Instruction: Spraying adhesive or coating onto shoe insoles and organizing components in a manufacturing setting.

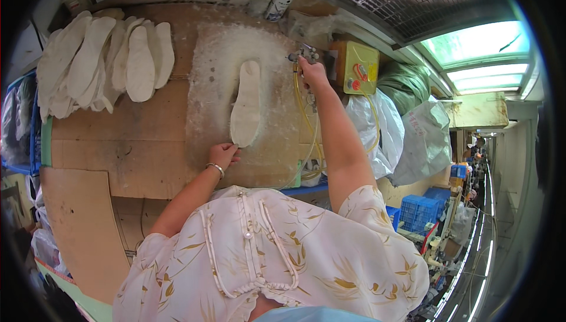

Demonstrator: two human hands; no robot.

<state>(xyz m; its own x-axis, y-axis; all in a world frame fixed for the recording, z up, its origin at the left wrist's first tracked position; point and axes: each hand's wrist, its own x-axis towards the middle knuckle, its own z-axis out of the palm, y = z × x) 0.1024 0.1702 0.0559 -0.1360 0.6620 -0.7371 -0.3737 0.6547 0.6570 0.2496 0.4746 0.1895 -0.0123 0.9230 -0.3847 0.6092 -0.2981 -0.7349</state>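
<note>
A single cream shoe insole lies on a whitened, residue-covered patch of the cardboard work surface. At its near, wider end my left hand, with a bracelet on the wrist, pinches the edge between thumb and finger. To the right of the insole, my right hand is closed around a metal spray gun, whose nozzle points left. A yellow hose hangs down from the gun. Many loose insoles overlap in a pile at the far left.
Two bottles stand at the back edge. A yellow box with a red-handled part sits beyond my right hand, beside white plastic sacks. Blue crates are lower right. A cardboard sheet leans at the near left.
</note>
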